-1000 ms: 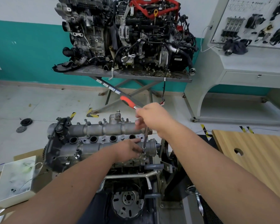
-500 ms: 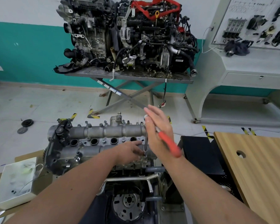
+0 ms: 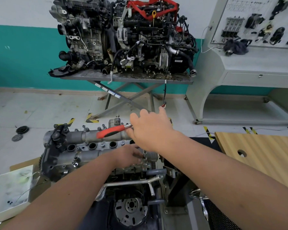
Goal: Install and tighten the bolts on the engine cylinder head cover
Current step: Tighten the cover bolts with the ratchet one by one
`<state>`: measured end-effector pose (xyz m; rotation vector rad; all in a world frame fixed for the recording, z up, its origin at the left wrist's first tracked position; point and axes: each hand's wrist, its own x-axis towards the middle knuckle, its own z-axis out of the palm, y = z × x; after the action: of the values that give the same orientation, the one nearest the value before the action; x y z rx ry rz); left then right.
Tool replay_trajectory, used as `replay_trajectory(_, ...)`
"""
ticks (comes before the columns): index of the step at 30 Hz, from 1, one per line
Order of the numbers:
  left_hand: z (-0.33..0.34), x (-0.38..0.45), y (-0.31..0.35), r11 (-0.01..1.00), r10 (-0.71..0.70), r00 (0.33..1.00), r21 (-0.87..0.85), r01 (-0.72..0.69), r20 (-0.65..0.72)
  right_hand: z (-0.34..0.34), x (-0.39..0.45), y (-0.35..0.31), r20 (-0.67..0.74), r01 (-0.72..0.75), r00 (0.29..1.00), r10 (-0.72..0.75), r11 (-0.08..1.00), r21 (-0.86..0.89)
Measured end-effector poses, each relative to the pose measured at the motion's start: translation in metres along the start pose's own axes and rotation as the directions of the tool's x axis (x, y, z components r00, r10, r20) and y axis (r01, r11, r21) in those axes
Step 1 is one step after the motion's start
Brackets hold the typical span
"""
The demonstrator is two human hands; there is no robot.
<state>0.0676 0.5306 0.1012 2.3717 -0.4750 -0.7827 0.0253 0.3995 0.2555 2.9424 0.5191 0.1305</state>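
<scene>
Right hand grips the ratchet over the cylinder head cover.
Handle points to nine o'clock; left hand pinches its extension.

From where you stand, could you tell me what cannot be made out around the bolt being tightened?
- Head view: the ratchet head is covered by the right hand.
- The bolt under the extension is too small, partly behind the left hand.
- How the left fingertips lie is hidden.
</scene>
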Motion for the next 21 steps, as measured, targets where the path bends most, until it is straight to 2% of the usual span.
replay_trajectory(4, -0.002, -0.002, 0.001, 1.000, 0.013, 1.000, -0.010, -0.013, 0.006, -0.010, 0.009, 0.007, 0.057, 0.015, 0.998, -0.021, 0.995, 0.100)
replay_trajectory(6, -0.002, -0.004, 0.002, 0.999, 0.028, 1.000, -0.028, -0.027, 0.008, -0.014, 0.014, 0.011, 0.116, -0.073, 0.992, 0.041, 0.955, 0.289)
replay_trajectory(7, -0.002, -0.004, 0.003, 0.999, 0.034, 0.999, -0.028, -0.033, 0.009, -0.014, 0.016, 0.014, 0.174, -0.130, 0.983, 0.060, 0.894, 0.429)
replay_trajectory(8, -0.003, -0.005, 0.003, 0.999, 0.039, 0.999, -0.022, -0.039, 0.010, -0.013, 0.016, 0.016, 0.241, -0.200, 0.968, 0.065, 0.780, 0.593)
replay_trajectory(9, -0.003, -0.005, 0.003, 0.999, 0.044, 0.999, -0.016, -0.044, 0.010, -0.012, 0.015, 0.015, 0.307, -0.282, 0.950, 0.061, 0.592, 0.755)
replay_trajectory(10, -0.004, -0.005, 0.003, 0.999, 0.045, 0.999, -0.021, -0.045, 0.011, -0.010, 0.014, 0.014, 0.366, -0.360, 0.930, 0.048, 0.328, 0.873)
replay_trajectory(11, -0.004, -0.005, 0.003, 0.999, 0.044, 0.999, -0.032, -0.043, 0.012, -0.006, 0.013, 0.012, 0.414, -0.414, 0.910, 0.016, 0.023, 0.910)
replay_trajectory(12, -0.004, -0.005, 0.004, 0.998, 0.043, 0.999, -0.042, -0.043, 0.012, -0.003, 0.012, 0.010, 0.435, -0.427, 0.900, -0.021, -0.239, 0.872)
replay_trajectory(13, -0.004, -0.005, 0.004, 0.998, 0.043, 0.999, -0.041, -0.043, 0.011, 0.003, 0.012, 0.008, 0.441, -0.410, 0.897, -0.034, -0.436, 0.801)
replay_trajectory(15, -0.004, -0.004, 0.004, 0.999, 0.045, 0.999, -0.023, -0.045, 0.011, 0.013, 0.012, 0.001, 0.450, -0.290, 0.892, 0.040, -0.712, 0.640)
replay_trajectory(16, -0.004, -0.004, 0.004, 0.999, 0.046, 0.999, -0.015, -0.046, 0.012, 0.018, 0.013, 0.001, 0.459, -0.190, 0.881, 0.114, -0.804, 0.564)
replay_trajectory(18, -0.004, -0.003, 0.004, 0.999, 0.049, 0.999, 0.001, -0.049, 0.014, 0.028, 0.014, 0.004, 0.458, 0.010, 0.851, 0.256, -0.880, 0.475)
replay_trajectory(19, -0.005, -0.002, 0.003, 0.999, 0.050, 0.999, 0.003, -0.050, 0.017, 0.033, 0.012, 0.005, 0.427, 0.070, 0.846, 0.319, -0.861, 0.503)
replay_trajectory(20, -0.004, -0.001, 0.003, 0.999, 0.049, 0.999, -0.006, -0.049, 0.019, 0.038, 0.009, 0.005, 0.378, 0.091, 0.847, 0.374, -0.802, 0.590)
replay_trajectory(21, -0.004, -0.001, 0.003, 0.999, 0.046, 0.999, -0.023, -0.045, 0.022, 0.044, 0.005, 0.003, 0.316, 0.079, 0.845, 0.432, -0.686, 0.724)
